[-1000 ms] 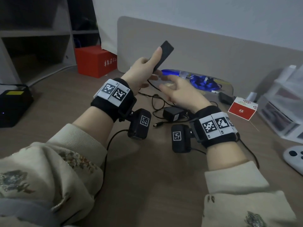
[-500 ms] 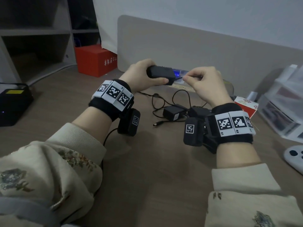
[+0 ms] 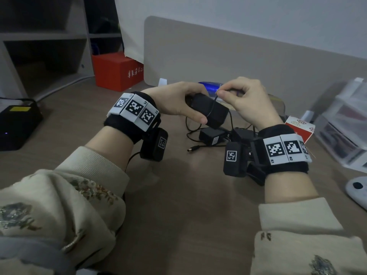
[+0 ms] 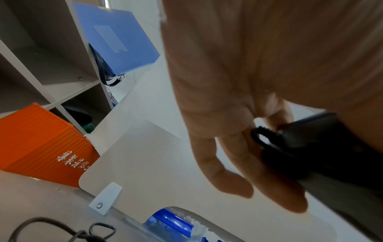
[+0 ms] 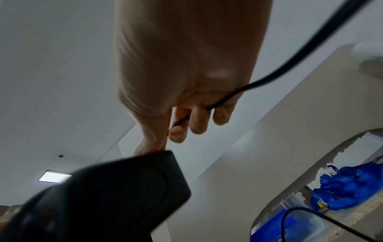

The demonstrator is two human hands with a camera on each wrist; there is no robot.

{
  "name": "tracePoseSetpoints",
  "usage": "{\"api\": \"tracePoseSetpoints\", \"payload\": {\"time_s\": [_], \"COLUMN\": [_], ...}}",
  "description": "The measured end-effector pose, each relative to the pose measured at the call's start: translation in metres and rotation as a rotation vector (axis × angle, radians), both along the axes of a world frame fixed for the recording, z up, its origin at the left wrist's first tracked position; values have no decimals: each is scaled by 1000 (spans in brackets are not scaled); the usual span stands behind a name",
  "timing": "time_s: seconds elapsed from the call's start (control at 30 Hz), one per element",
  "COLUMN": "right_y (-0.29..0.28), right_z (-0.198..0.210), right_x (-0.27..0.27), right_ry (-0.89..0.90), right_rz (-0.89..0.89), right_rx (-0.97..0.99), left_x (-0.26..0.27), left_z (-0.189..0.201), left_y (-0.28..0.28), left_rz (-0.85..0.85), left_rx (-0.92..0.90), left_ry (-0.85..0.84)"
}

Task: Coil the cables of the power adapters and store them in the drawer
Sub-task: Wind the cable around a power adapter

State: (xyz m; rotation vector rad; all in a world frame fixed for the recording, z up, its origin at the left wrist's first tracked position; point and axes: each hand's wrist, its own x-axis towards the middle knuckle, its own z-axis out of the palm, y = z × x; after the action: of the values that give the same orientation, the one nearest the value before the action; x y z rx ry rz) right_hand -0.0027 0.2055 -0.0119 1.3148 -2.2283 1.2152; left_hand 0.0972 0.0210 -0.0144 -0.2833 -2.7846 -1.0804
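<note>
My left hand point(image 3: 178, 102) grips a black power adapter point(image 3: 210, 111) above the desk, thumb under it and fingers behind; the left wrist view shows the adapter point(image 4: 323, 147) against my fingers point(image 4: 234, 163). My right hand point(image 3: 246, 96) pinches its thin black cable point(image 3: 213, 105) just over the adapter; the cable point(image 5: 228, 96) runs through my curled fingers point(image 5: 196, 121). One turn of cable lies across the adapter's body. A second black adapter point(image 3: 211, 135) lies on the desk below, with loose cable and a barrel plug point(image 3: 193, 149). No drawer shows.
A beige divider panel point(image 3: 238, 56) stands behind the hands. A red box point(image 3: 117, 70) sits back left, a black device point(image 3: 17, 124) at far left. Clear plastic drawers point(image 3: 345, 124), a small red-and-white box point(image 3: 299, 129) and a white controller point(image 3: 357, 189) are on the right.
The left hand turned the adapter from upright to lying flat and lowered it. The right hand rose from the desk, took the cable and brought it over the adapter's body.
</note>
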Motion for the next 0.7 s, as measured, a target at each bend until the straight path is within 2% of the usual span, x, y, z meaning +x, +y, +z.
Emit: {"api": "tracePoseSetpoints", "payload": {"time_s": [0.2, 0.37, 0.57, 0.7], "right_y": [-1, 0, 6, 7], "right_z": [-2, -1, -1, -2], "right_x": [-3, 0, 6, 2], "right_ry": [-76, -117, -397, -488], "right_rz": [77, 124, 197, 205], "right_rx": [-43, -91, -190, -253], "left_x": [-3, -3, -3, -3], "left_z": [1, 1, 3, 2], "left_y": [-1, 0, 5, 6], "left_rz": [-138, -172, -224, -243], "left_rx": [75, 117, 125, 158], "left_ry": [-22, 28, 24, 27]}}
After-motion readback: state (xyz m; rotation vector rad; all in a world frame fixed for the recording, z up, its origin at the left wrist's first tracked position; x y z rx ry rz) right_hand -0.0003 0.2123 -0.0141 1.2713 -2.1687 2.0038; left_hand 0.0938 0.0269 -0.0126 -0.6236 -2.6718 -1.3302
